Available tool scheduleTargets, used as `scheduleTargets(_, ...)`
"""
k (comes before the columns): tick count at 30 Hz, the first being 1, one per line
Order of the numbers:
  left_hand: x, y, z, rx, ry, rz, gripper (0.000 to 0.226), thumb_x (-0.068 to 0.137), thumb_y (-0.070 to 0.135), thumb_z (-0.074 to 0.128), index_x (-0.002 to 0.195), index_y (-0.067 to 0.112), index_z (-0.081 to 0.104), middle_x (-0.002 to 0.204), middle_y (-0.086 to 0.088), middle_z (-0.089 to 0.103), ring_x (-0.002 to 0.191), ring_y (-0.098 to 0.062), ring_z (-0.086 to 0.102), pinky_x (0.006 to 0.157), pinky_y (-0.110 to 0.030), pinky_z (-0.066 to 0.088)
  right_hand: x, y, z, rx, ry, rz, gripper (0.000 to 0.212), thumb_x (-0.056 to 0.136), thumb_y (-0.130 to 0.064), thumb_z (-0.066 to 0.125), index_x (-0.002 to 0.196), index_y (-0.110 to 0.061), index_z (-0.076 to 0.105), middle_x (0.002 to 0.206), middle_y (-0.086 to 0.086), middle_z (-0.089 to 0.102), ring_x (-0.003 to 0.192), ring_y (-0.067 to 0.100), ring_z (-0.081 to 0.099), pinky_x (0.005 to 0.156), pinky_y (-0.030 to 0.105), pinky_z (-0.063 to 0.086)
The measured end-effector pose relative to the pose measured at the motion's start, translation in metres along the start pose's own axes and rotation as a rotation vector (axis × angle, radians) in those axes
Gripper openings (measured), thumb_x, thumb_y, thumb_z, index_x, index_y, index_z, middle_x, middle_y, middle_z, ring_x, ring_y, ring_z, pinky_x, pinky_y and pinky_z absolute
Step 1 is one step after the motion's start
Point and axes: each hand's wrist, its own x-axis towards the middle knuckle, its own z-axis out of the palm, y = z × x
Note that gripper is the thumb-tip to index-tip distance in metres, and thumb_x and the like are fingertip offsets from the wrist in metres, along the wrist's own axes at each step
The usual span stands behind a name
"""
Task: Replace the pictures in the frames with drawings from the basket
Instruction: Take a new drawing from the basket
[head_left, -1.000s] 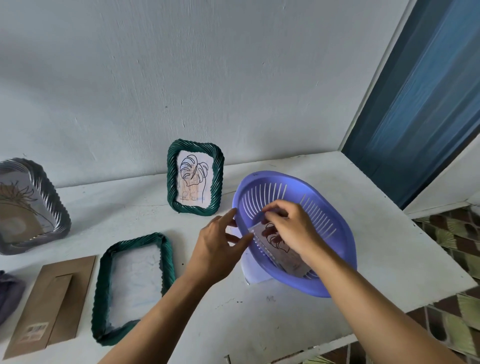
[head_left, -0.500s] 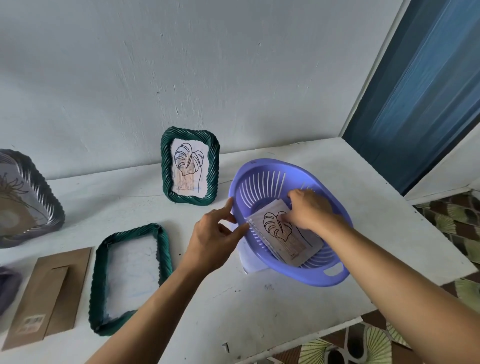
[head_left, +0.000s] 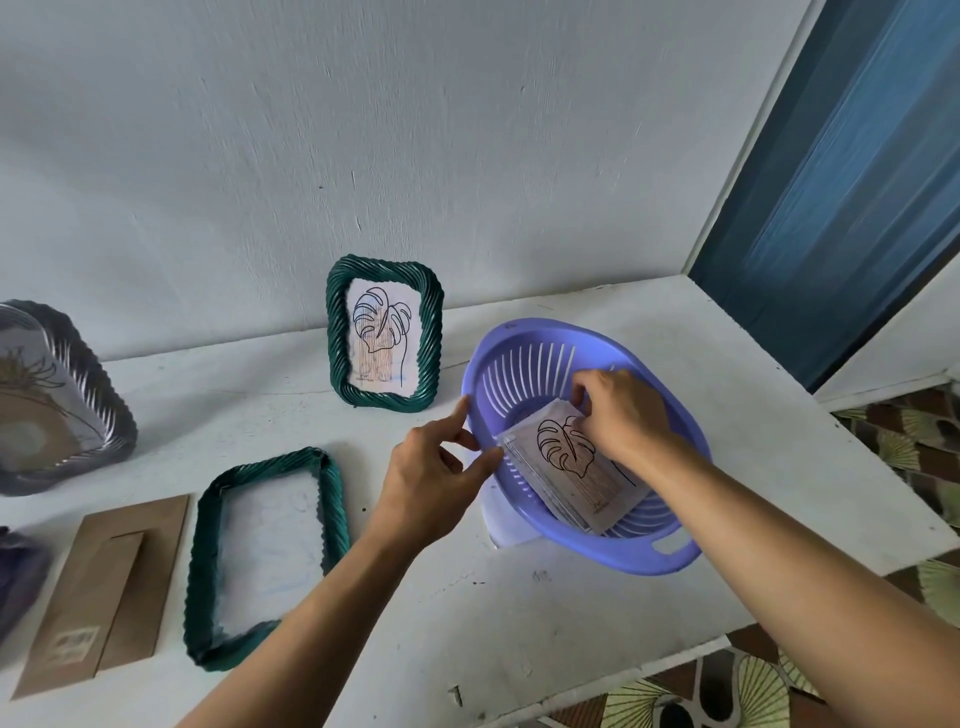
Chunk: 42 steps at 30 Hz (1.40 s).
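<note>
A purple slotted basket (head_left: 519, 374) sits on the white table right of centre. Inside it lies a small stack of drawings (head_left: 566, 467), a leaf line drawing on top. My right hand (head_left: 628, 415) reaches into the basket and pinches the far edge of the top drawing. My left hand (head_left: 431, 478) is at the basket's left rim, thumb and index fingertips touching it. An empty green twisted frame (head_left: 200, 571) lies flat to the left. A second green frame (head_left: 384, 332) with a leaf drawing stands upright against the wall.
A brown cardboard frame backing (head_left: 104, 587) lies left of the empty frame. A silver frame (head_left: 57, 395) leans at the far left. A white sheet (head_left: 498, 525) pokes out from under the basket. The table's front edge and right corner are close; patterned floor lies beyond.
The basket, tilted up toward me a second ago, now sits flatter on the table. My right hand slid to the far edge of the drawings. My left hand stayed at the rim.
</note>
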Motion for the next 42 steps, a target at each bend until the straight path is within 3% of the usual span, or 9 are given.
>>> scheduleTargets(6,0.000,0.004,-0.002,0.048,0.000,0.000,0.070,0.088,0.037,0.073,0.150,0.028,0.042,0.094,0.019,0.065,0.060,0.003,0.054,0.058,-0.014,0.046,-0.002,-0.008,-0.022,0.347,0.086,0.011,0.022,0.078,-0.015,0.082,0.073,-0.021,0.061,0.067,-0.008,0.064,0.065,0.017,0.061,0.060,0.026,0.047)
scheduleTargets(10,0.000,0.003,-0.003,0.082,0.001,0.002,0.070,0.088,0.040,0.072,0.150,0.031,0.041,0.097,0.017,0.065,0.062,-0.003,0.056,0.058,-0.013,0.045,-0.010,-0.025,-0.036,0.672,0.219,0.052,0.009,0.082,-0.014,0.075,0.079,-0.013,0.067,0.075,-0.002,0.070,0.069,0.017,0.064,0.060,0.013,0.042)
scheduleTargets(15,-0.002,-0.002,-0.003,0.040,-0.002,0.011,0.059,0.091,0.041,0.068,0.146,0.037,0.045,0.105,0.012,0.062,0.074,-0.013,0.062,0.063,-0.021,0.051,-0.019,-0.043,-0.050,0.990,0.266,0.091,0.009,0.089,-0.020,0.071,0.086,-0.014,0.066,0.081,0.001,0.072,0.076,0.019,0.068,0.067,0.038,0.055)
scheduleTargets(18,-0.005,0.000,-0.017,-0.091,0.071,0.025,0.039,0.095,0.037,0.064,0.133,0.038,0.061,0.109,0.004,0.063,0.069,-0.004,0.060,0.065,-0.018,0.047,-0.023,-0.061,-0.064,1.120,0.284,0.070,0.009,0.090,-0.018,0.071,0.085,-0.011,0.066,0.078,0.006,0.072,0.073,0.022,0.068,0.065,0.035,0.052)
scheduleTargets(22,-0.015,0.020,-0.052,-0.180,0.196,0.122,0.019,0.097,0.025,0.064,0.112,0.035,0.071,0.104,0.012,0.069,0.078,-0.006,0.063,0.066,-0.019,0.048,-0.030,-0.092,-0.071,1.295,0.204,0.013,0.007,0.091,-0.015,0.069,0.087,-0.010,0.068,0.081,0.016,0.071,0.072,0.024,0.065,0.070,0.035,0.049)
scheduleTargets(30,-0.047,0.030,-0.102,-0.253,0.038,0.097,0.044,0.096,0.040,0.063,0.139,0.033,0.056,0.129,0.021,0.064,0.116,0.001,0.062,0.092,-0.025,0.053,-0.047,-0.166,-0.060,1.500,-0.041,-0.087,0.008,0.094,-0.015,0.066,0.092,-0.009,0.070,0.085,0.019,0.074,0.075,0.026,0.070,0.067,0.033,0.055)
scheduleTargets(34,-0.063,0.014,-0.124,-0.267,0.083,0.057,0.046,0.092,0.042,0.069,0.135,0.030,0.060,0.122,0.012,0.071,0.111,-0.012,0.068,0.089,-0.034,0.056,-0.053,-0.192,-0.045,1.497,-0.221,-0.119,0.030,0.101,-0.030,0.054,0.101,-0.006,0.072,0.096,0.013,0.076,0.092,0.036,0.072,0.079,0.043,0.055)
scheduleTargets(38,-0.074,-0.012,-0.148,-0.440,0.153,-0.066,0.024,0.095,0.019,0.068,0.120,0.018,0.067,0.106,-0.001,0.077,0.099,-0.024,0.073,0.083,-0.039,0.060,-0.063,-0.214,-0.023,1.317,-0.256,-0.273,0.028,0.101,-0.025,0.055,0.097,-0.010,0.077,0.098,-0.004,0.077,0.095,0.005,0.069,0.080,0.012,0.046)
scheduleTargets(42,-0.082,-0.049,-0.169,-0.345,0.214,-0.188,0.025,0.093,0.006,0.067,0.114,0.020,0.069,0.103,0.001,0.077,0.091,-0.023,0.074,0.078,-0.044,0.063,-0.068,-0.227,0.012,1.008,-0.143,-0.431,0.010,0.092,-0.020,0.070,0.096,-0.019,0.079,0.100,-0.014,0.073,0.102,-0.005,0.061,0.082,0.007,0.041)
